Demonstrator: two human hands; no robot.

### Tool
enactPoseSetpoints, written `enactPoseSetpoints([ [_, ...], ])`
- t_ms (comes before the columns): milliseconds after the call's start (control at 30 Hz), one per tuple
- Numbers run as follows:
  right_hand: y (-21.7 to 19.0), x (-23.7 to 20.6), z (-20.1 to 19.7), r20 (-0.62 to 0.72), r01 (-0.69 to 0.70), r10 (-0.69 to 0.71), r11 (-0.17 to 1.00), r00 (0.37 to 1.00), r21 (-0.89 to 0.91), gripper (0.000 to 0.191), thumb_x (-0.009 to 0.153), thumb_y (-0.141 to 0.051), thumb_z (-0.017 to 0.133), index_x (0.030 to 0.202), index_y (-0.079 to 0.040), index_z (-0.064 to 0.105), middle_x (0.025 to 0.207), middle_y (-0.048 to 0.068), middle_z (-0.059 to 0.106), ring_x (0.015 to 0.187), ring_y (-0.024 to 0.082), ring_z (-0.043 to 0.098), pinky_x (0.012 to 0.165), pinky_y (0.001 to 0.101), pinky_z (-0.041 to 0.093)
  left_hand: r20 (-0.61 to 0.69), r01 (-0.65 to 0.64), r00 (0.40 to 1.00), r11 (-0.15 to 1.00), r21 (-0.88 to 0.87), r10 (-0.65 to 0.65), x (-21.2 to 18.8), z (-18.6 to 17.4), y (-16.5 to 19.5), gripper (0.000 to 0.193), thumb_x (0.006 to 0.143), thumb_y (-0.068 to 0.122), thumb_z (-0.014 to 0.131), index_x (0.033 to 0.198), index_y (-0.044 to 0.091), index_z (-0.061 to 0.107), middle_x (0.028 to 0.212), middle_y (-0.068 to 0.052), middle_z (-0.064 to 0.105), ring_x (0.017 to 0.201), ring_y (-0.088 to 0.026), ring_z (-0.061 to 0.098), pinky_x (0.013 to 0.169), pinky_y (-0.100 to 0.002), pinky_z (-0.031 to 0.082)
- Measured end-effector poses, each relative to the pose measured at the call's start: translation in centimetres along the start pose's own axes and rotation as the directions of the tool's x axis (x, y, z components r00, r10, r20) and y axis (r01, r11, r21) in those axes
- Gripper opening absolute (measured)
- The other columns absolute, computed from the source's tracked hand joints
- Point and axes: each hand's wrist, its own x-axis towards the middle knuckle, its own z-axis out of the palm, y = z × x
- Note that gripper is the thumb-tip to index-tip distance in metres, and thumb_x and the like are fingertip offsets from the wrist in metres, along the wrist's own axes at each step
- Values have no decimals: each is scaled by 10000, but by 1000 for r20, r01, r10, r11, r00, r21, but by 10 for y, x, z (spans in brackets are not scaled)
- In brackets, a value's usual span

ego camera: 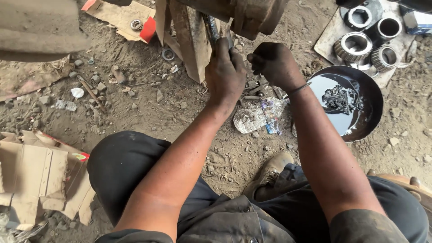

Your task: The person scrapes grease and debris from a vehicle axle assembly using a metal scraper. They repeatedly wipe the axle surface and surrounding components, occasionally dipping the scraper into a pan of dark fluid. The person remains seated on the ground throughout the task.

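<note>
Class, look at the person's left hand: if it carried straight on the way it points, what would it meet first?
The left hand points up the frame, gripping a dark tool. Straight on, it would probably meet the rusty metal housing first, though depth is hard to judge.

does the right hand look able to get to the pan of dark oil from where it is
Probably yes: the right hand is fisted just left of the pan of dark oil, with only bare dirt between them.

Both arms reach forward, bare and smeared with dark dirt. The left hand [225, 72] is curled into a tight fist, knuckles up. The right hand [273, 63] is beside it, fingers bent in, wrist tipped down. The hands are close but apart.
</note>
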Motion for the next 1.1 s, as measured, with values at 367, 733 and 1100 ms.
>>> enactPoseSetpoints([
  [367, 8, -5, 17, 73, 16, 24, 867, 997, -499, 308, 968, -409, 688, 975, -105, 738, 942, 124, 731, 847, 299, 704, 765, 450, 557, 246, -26, 968, 962, 271, -43, -8, -4, -40, 137, 1050, -21, 496, 1140, -67, 588, 1056, -278, 676, 507, -187, 695, 333, -313, 529],
  [733, 24, -3, 25, 175, 75, 2, 898, 985, -434, 235, 949, -321, 682, 1044, -109, 714, 900, 103, 763, 761, 252, 755, 707, 394, 602, 91, -163, 986, 932, 325, 141, 6, 3, -28, 217, 988, 106, 582, 1174, -5, 572, 917, -140, 693, 634, -143, 659, 496, -205, 534],
  [1100, 21, -5, 26, 196, 113, -19, 869, 980, -482, 269, 945, -338, 704, 1091, -112, 703, 957, 87, 777, 838, 240, 751, 751, 393, 600, 61, 161, 986, 977, -141, -154, 20, -3, -12, 232, 1088, 194, 459, 1010, 45, 619, 673, -10, 599, 522, -70, 548, 450, -263, 406],
])
